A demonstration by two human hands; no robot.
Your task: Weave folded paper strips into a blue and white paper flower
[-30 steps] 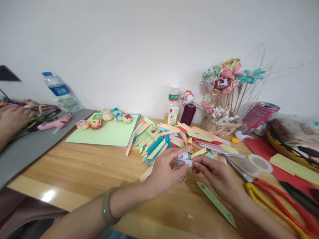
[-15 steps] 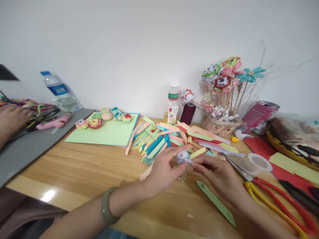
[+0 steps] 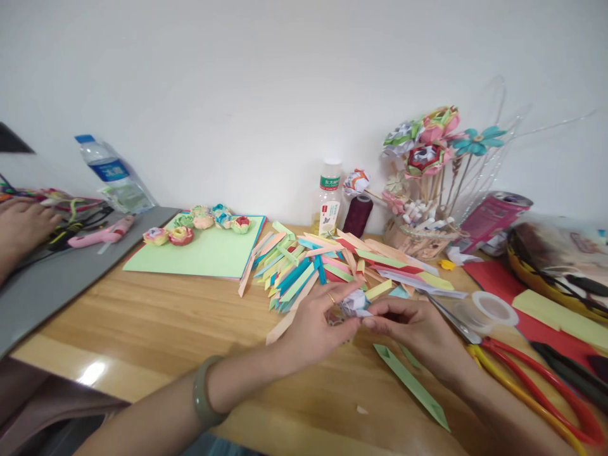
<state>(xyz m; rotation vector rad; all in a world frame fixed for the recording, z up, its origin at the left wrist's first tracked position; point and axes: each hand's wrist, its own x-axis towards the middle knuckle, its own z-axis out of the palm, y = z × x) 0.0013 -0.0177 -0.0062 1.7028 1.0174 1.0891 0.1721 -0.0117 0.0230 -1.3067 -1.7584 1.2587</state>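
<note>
Between my hands is a small white and pale-blue paper flower [image 3: 354, 302]. My left hand [image 3: 320, 326] curls around its left side, thumb and forefinger closed on it. Thumb and fingers of my right hand [image 3: 408, 320] pinch a white edge at its lower right. Part of a round holed piece shows under the flower, mostly hidden by my left hand. Just beyond my hands lies a pile of folded paper strips [image 3: 297, 272] in many colours. A folded green paper strip [image 3: 412, 387] rests on the table below my right hand.
Scissors [image 3: 536, 373] with red and yellow handles and a clear tape roll [image 3: 494, 310] lie at right. Several paper flowers [image 3: 180, 235] sit on green paper [image 3: 190, 261]. Behind are a bottle [image 3: 329, 199], thread spool [image 3: 358, 216] and flower basket [image 3: 418, 244]. Another person's hand [image 3: 28, 221] is at left.
The paper flower has turned slightly and shifted right in my fingers. My right hand has moved a little, and a second green piece now shows beneath it.
</note>
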